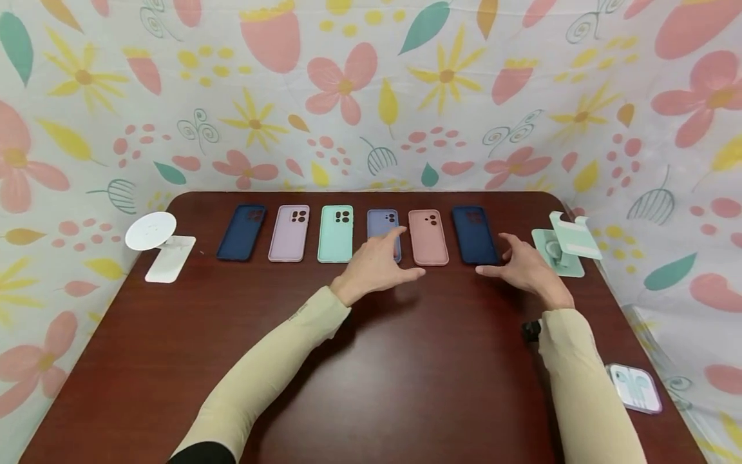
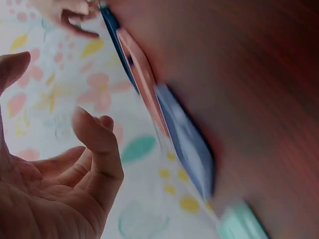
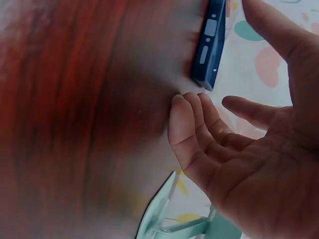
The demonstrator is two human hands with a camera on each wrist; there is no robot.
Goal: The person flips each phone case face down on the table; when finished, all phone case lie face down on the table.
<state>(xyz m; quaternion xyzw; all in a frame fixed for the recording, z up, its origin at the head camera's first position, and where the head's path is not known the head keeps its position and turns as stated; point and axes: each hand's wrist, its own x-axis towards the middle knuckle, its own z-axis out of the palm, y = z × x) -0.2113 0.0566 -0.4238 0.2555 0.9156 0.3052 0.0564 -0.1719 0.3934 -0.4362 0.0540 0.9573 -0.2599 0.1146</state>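
Six phone cases lie in a row along the far side of the table: dark blue [image 1: 241,233], lilac [image 1: 288,237], mint [image 1: 335,240], periwinkle [image 1: 379,221], pink [image 1: 429,241] and a second dark blue [image 1: 474,237]. My left hand [image 1: 375,264] hovers over the periwinkle case, hiding its lower part. Its thumb and fingers are spread apart and hold nothing. Beside the right-hand dark blue case is my right hand [image 1: 524,267], thumb and fingers apart around bare space. In the right wrist view, a small gap shows between its fingertips and that case [image 3: 208,47].
A mint-green folding stand [image 1: 575,240] is at the right edge, just past my right hand. On the far left stands a white stand with a round disc [image 1: 151,231]. Earphones in a clear box [image 1: 634,388] lie near the right edge. A patterned cloth backs the table [image 1: 406,374].
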